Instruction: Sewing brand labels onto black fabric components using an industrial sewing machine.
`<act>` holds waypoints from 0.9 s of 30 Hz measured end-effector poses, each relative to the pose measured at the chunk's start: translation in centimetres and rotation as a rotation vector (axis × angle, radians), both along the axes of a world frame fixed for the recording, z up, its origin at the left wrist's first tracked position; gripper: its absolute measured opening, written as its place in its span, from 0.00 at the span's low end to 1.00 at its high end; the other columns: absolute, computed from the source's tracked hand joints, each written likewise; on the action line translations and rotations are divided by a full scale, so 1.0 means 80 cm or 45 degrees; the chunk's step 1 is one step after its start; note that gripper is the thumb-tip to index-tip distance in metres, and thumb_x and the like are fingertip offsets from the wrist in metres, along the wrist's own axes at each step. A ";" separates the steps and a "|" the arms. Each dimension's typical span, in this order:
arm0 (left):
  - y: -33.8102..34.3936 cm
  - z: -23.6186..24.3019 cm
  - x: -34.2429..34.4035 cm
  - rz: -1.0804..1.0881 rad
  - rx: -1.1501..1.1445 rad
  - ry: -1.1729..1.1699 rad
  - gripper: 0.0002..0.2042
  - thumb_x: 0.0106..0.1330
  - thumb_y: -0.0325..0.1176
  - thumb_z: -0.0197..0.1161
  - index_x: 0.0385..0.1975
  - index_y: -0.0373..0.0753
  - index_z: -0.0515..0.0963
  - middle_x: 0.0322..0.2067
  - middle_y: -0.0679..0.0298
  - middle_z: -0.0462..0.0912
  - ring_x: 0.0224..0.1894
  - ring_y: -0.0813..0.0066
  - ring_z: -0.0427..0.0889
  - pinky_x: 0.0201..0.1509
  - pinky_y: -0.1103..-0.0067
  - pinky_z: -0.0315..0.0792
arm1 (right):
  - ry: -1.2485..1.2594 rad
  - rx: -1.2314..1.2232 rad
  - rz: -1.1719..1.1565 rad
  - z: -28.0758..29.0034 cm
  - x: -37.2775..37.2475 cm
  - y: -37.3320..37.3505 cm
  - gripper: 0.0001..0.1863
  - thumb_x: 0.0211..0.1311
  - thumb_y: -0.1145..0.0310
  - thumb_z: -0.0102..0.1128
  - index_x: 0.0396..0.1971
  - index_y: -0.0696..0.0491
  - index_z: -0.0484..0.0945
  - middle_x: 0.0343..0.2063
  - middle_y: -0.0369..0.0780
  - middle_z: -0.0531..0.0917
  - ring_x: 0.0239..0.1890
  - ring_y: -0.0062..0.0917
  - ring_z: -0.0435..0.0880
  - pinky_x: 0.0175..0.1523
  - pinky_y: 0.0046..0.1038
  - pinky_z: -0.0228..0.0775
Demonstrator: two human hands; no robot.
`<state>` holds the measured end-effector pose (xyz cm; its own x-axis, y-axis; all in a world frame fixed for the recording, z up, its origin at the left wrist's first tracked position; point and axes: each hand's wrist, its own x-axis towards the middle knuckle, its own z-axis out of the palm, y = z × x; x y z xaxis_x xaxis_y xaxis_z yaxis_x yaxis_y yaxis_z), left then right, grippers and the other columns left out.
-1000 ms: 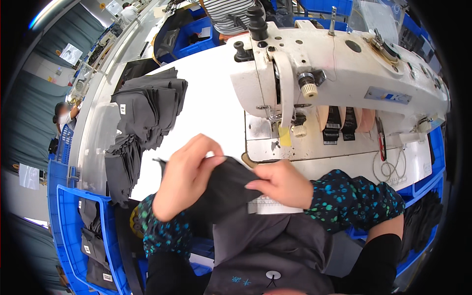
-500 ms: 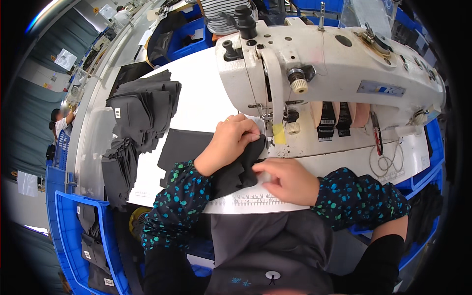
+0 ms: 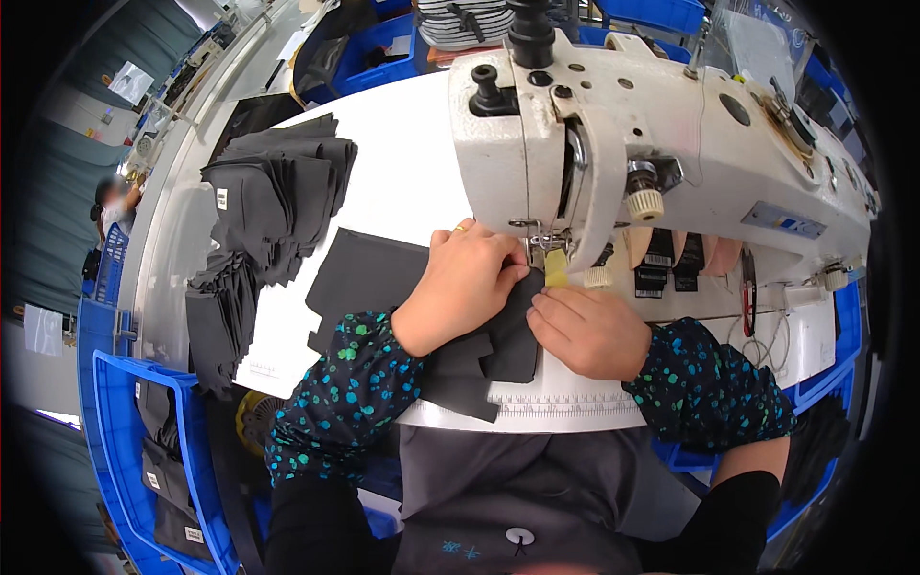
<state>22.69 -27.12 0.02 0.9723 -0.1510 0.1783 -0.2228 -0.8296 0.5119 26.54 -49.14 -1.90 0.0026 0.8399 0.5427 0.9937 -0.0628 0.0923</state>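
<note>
Head view: left hand [image 3: 465, 287], right hand [image 3: 586, 331] flat, open, pressing black fabric piece [image 3: 383, 278] beneath sewing machine [image 3: 661, 144].

We see dark grey cloth [image 3: 383, 278], a cream sewing machine [image 3: 671, 125], blue bins [image 3: 115, 422], and teal-dotted black sleeves [image 3: 350, 383].

dark sleeve covers dotted with teal and green, gold ring on left hand [image 3: 462, 285], grey apron

One sewing machine [image 3: 671, 144], two hands [image 3: 465, 287]
</note>
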 end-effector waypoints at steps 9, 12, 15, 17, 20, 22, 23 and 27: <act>0.004 -0.005 0.002 0.020 -0.035 0.091 0.02 0.62 0.29 0.64 0.32 0.42 0.83 0.37 0.60 0.83 0.47 0.57 0.79 0.50 0.62 0.64 | 0.103 -0.009 -0.037 -0.005 -0.001 -0.002 0.12 0.55 0.69 0.62 0.38 0.57 0.82 0.45 0.44 0.86 0.50 0.32 0.87 0.47 0.30 0.81; 0.004 -0.004 0.002 0.019 -0.074 0.126 0.03 0.62 0.29 0.64 0.32 0.42 0.84 0.36 0.60 0.83 0.47 0.57 0.80 0.51 0.63 0.64 | 0.107 0.016 -0.033 -0.005 -0.002 -0.002 0.11 0.55 0.69 0.62 0.38 0.56 0.81 0.45 0.44 0.86 0.49 0.32 0.87 0.47 0.30 0.81; 0.003 -0.003 0.001 0.024 -0.074 0.128 0.03 0.62 0.29 0.64 0.32 0.42 0.84 0.34 0.60 0.84 0.46 0.57 0.80 0.51 0.63 0.64 | 0.124 0.016 -0.021 -0.006 -0.001 -0.002 0.11 0.55 0.69 0.62 0.38 0.56 0.82 0.46 0.43 0.86 0.49 0.32 0.87 0.47 0.30 0.81; 0.002 -0.004 0.001 0.026 -0.067 0.119 0.03 0.62 0.29 0.64 0.31 0.42 0.84 0.34 0.60 0.84 0.46 0.57 0.80 0.51 0.63 0.64 | 0.130 0.015 -0.025 -0.005 -0.001 -0.002 0.12 0.55 0.69 0.62 0.39 0.57 0.82 0.46 0.43 0.86 0.49 0.32 0.87 0.46 0.30 0.80; 0.003 -0.005 0.000 0.024 -0.054 0.105 0.03 0.62 0.30 0.65 0.31 0.42 0.84 0.33 0.60 0.84 0.46 0.57 0.80 0.51 0.63 0.65 | 0.144 0.001 -0.032 -0.004 0.002 0.000 0.14 0.54 0.69 0.62 0.41 0.58 0.82 0.46 0.43 0.85 0.49 0.32 0.87 0.45 0.30 0.80; 0.002 -0.006 0.000 0.029 -0.065 0.089 0.03 0.62 0.31 0.65 0.31 0.41 0.84 0.32 0.60 0.84 0.45 0.57 0.80 0.51 0.63 0.65 | 0.152 -0.016 -0.042 -0.004 0.001 0.000 0.15 0.54 0.70 0.62 0.42 0.59 0.83 0.46 0.43 0.85 0.49 0.32 0.87 0.45 0.30 0.80; 0.002 -0.006 0.000 0.029 -0.066 0.089 0.03 0.62 0.31 0.65 0.31 0.41 0.84 0.32 0.60 0.84 0.45 0.57 0.80 0.51 0.63 0.65 | 0.156 -0.020 -0.053 -0.003 0.000 0.000 0.15 0.54 0.70 0.62 0.42 0.59 0.83 0.46 0.43 0.85 0.48 0.32 0.87 0.44 0.30 0.80; 0.001 -0.005 0.000 0.038 -0.050 0.095 0.04 0.62 0.31 0.65 0.32 0.41 0.84 0.31 0.60 0.84 0.44 0.57 0.80 0.51 0.63 0.65 | 0.160 -0.006 -0.064 -0.004 -0.001 0.000 0.15 0.54 0.70 0.62 0.41 0.60 0.83 0.45 0.43 0.85 0.47 0.31 0.87 0.44 0.30 0.80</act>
<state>22.69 -27.02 -0.41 0.9871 -0.1159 0.1102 -0.1580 -0.8145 0.5582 26.44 -49.12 -2.22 0.1128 0.8396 0.5313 0.9931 -0.1128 -0.0326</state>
